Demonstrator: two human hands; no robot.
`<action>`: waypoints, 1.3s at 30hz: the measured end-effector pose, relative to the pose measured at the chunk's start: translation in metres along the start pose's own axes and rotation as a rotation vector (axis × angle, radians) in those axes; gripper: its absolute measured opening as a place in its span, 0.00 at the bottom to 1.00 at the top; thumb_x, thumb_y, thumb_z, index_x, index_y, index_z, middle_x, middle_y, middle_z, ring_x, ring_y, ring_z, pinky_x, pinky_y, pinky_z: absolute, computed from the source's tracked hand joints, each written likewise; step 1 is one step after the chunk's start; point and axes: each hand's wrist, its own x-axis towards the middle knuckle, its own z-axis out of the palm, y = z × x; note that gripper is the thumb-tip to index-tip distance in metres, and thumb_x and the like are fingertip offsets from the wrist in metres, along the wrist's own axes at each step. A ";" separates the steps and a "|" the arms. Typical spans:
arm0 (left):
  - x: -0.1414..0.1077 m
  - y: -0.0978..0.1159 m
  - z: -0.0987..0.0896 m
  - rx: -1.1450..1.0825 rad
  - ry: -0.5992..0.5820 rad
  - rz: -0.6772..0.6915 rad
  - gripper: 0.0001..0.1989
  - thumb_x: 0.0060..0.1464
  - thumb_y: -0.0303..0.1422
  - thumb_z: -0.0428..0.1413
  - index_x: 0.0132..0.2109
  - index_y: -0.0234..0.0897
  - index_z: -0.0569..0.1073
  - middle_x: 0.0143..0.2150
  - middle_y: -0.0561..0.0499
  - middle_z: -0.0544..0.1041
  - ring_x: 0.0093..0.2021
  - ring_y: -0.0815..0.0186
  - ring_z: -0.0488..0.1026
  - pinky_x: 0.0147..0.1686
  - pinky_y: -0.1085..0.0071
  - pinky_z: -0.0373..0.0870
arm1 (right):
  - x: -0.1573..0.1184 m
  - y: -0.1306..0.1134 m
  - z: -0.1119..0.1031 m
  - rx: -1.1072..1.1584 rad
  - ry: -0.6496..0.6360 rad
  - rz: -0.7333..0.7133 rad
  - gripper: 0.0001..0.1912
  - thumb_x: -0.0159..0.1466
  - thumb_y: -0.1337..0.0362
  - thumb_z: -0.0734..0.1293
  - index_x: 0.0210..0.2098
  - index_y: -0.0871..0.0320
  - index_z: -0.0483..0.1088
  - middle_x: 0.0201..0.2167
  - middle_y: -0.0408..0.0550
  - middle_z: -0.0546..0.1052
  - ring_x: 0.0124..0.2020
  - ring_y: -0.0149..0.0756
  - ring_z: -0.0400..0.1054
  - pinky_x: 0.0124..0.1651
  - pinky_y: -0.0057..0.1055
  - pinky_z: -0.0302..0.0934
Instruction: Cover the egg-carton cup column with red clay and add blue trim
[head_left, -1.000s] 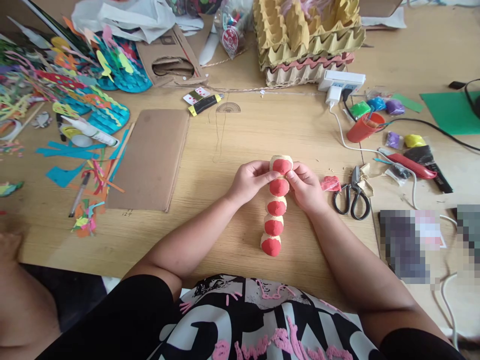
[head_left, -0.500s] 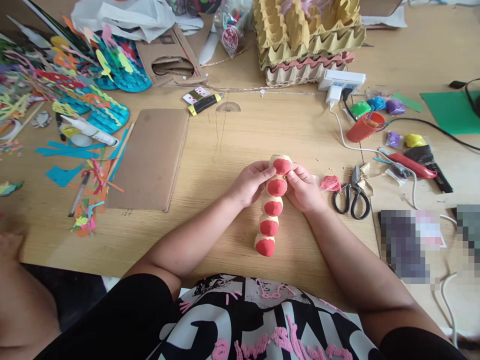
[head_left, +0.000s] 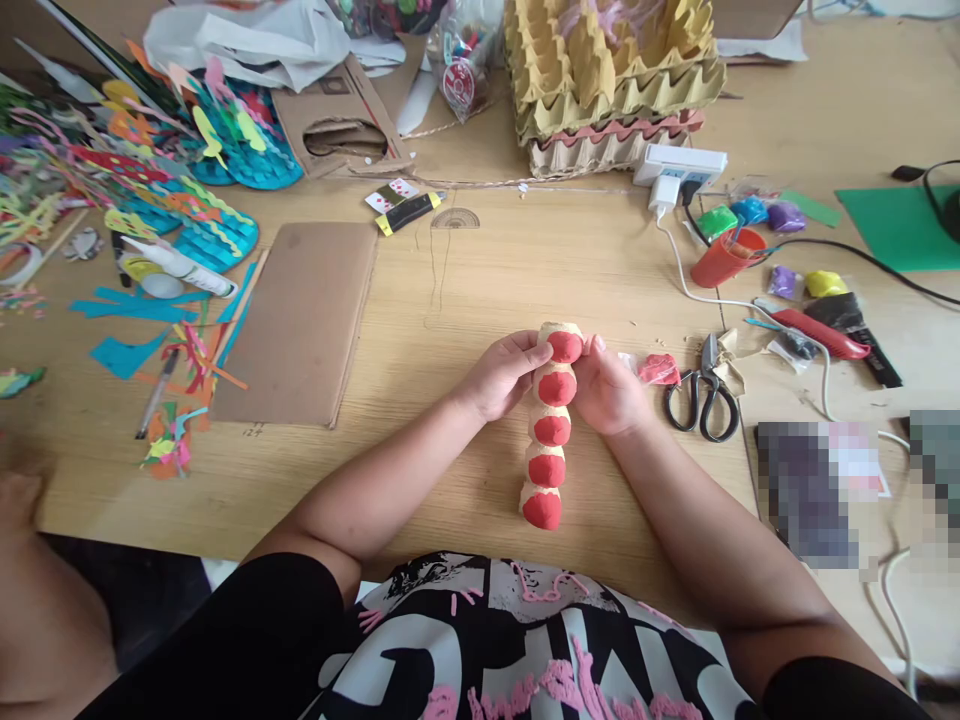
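Clock positions are read from the middle of the bumpy strip (head_left: 552,431), with 12 o'clock away from the wearer. The strip carries five cream bumps, each with a red patch, and lies lengthwise from 12 to just past 6 o'clock, in front of the wearer's torso. Whether its near end touches the table (head_left: 480,290) cannot be determined.

Left hand (head_left: 501,376): grasping the strip's 12 o'clock end, thumb laid on the top bump. Right hand (head_left: 613,388): fingertips at that end's 3 o'clock edge, thumb raised; whether they grip it cannot be told.

Surroundings: red packet (head_left: 659,369) at 2 o'clock, near the right hand; black-handled scissors (head_left: 703,392) just beyond it, at 3. Orange cup (head_left: 721,262) between 1 and 2. Stacked egg trays (head_left: 619,100) at 12. Protractor (head_left: 456,219) at 11. Cardboard sheet (head_left: 298,325) at 10, flat, apart from the left hand.
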 end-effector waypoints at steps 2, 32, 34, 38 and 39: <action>0.000 0.001 0.000 0.009 -0.017 -0.005 0.26 0.48 0.57 0.81 0.37 0.43 0.83 0.35 0.51 0.82 0.35 0.62 0.74 0.40 0.62 0.70 | 0.000 -0.001 -0.001 0.000 0.020 0.003 0.25 0.62 0.37 0.84 0.37 0.50 0.80 0.33 0.43 0.80 0.35 0.41 0.73 0.43 0.40 0.72; -0.002 0.008 0.009 -0.049 0.102 -0.225 0.20 0.48 0.45 0.75 0.41 0.36 0.84 0.38 0.49 0.84 0.44 0.60 0.78 0.49 0.64 0.73 | -0.011 -0.014 0.023 -0.038 0.104 0.215 0.26 0.58 0.44 0.86 0.35 0.50 0.72 0.31 0.42 0.78 0.38 0.43 0.73 0.49 0.43 0.71; -0.002 0.009 0.009 -0.053 0.091 -0.219 0.21 0.48 0.46 0.76 0.42 0.36 0.84 0.39 0.49 0.85 0.45 0.60 0.79 0.49 0.64 0.73 | -0.011 -0.014 0.024 -0.045 0.110 0.209 0.24 0.59 0.44 0.85 0.35 0.50 0.73 0.32 0.43 0.79 0.39 0.44 0.73 0.49 0.43 0.71; -0.002 0.011 0.008 -0.053 0.076 -0.215 0.24 0.47 0.49 0.77 0.44 0.37 0.86 0.42 0.49 0.86 0.46 0.60 0.80 0.50 0.64 0.72 | -0.008 -0.014 0.021 -0.048 0.103 0.194 0.24 0.58 0.41 0.84 0.34 0.49 0.74 0.32 0.45 0.81 0.40 0.47 0.74 0.47 0.42 0.71; -0.002 0.011 0.007 -0.049 0.072 -0.215 0.24 0.48 0.50 0.77 0.44 0.37 0.86 0.42 0.49 0.86 0.45 0.60 0.80 0.49 0.64 0.71 | -0.008 -0.013 0.020 -0.044 0.086 0.192 0.25 0.58 0.40 0.84 0.34 0.49 0.75 0.32 0.46 0.81 0.40 0.47 0.75 0.47 0.42 0.71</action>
